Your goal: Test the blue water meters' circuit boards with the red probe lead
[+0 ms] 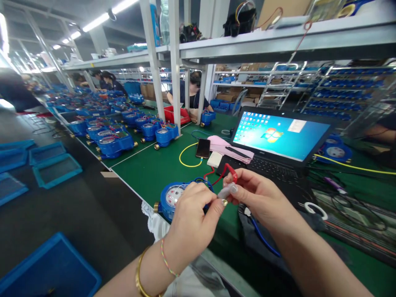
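Note:
Between my two hands is a small greyish-white piece (226, 191), with a red cable (229, 168) looping up beside it. My left hand (196, 210) is closed on the piece's lower end, thumb against fingers, near a small brass-coloured tip. The fingers of my right hand (252, 192) pinch its upper end and touch the red cable. Just behind my left hand a blue meter (168, 202) with a round dial and a brass fitting sits on the green mat (139, 173); my fingers hide part of it.
An open laptop (278, 136) stands behind my right hand. A phone (203, 148), pink cloth (219, 144) and yellow cable lie left of it. Rows of blue meters (114, 142) fill the back left. Blue trays (55, 169) are at the far left. A person sits across the bench.

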Action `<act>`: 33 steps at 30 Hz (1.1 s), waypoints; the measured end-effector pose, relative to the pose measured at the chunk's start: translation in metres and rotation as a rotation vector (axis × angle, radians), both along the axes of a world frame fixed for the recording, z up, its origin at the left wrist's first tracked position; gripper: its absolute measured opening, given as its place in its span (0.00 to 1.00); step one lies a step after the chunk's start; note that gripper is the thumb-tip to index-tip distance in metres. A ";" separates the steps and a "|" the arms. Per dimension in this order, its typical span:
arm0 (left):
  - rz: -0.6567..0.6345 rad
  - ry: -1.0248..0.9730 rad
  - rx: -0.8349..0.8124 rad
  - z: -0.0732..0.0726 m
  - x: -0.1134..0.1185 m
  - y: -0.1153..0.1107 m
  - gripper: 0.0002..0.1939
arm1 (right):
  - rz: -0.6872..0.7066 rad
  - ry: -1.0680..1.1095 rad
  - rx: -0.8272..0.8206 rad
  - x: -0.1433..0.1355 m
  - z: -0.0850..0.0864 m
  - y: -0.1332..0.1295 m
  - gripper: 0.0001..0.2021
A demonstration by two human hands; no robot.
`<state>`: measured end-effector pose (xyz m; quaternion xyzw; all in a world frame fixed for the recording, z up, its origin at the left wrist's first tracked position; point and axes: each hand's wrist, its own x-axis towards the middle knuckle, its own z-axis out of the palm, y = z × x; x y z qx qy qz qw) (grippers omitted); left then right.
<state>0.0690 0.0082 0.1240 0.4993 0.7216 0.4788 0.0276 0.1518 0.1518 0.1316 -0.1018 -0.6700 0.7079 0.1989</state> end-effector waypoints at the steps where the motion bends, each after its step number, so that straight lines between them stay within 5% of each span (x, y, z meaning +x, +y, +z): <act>1: 0.016 0.019 0.014 -0.001 0.002 0.000 0.15 | 0.019 -0.019 0.027 0.003 -0.001 -0.001 0.15; 4: 0.055 0.090 0.048 -0.006 0.007 -0.001 0.15 | 0.043 -0.100 0.169 0.010 -0.013 0.001 0.13; 8: 0.078 0.203 0.105 -0.009 0.007 -0.005 0.16 | -0.162 -0.106 0.280 0.009 -0.028 0.006 0.12; 13: 0.154 0.235 0.049 -0.006 0.005 -0.027 0.16 | -0.184 0.003 0.301 0.008 -0.017 0.004 0.12; 18: 0.271 0.324 0.104 -0.017 -0.026 -0.057 0.19 | -0.093 0.035 0.272 0.005 -0.008 0.008 0.08; 22: 0.406 0.339 -0.027 -0.018 -0.046 -0.070 0.06 | -0.029 0.049 0.276 -0.002 -0.010 0.001 0.06; 28: 0.167 0.205 -0.282 -0.012 -0.051 -0.037 0.35 | -0.071 0.053 0.383 -0.012 -0.021 -0.003 0.06; 33: 0.079 0.109 -0.375 -0.018 -0.046 -0.020 0.40 | -0.103 0.074 0.538 -0.015 -0.033 -0.004 0.04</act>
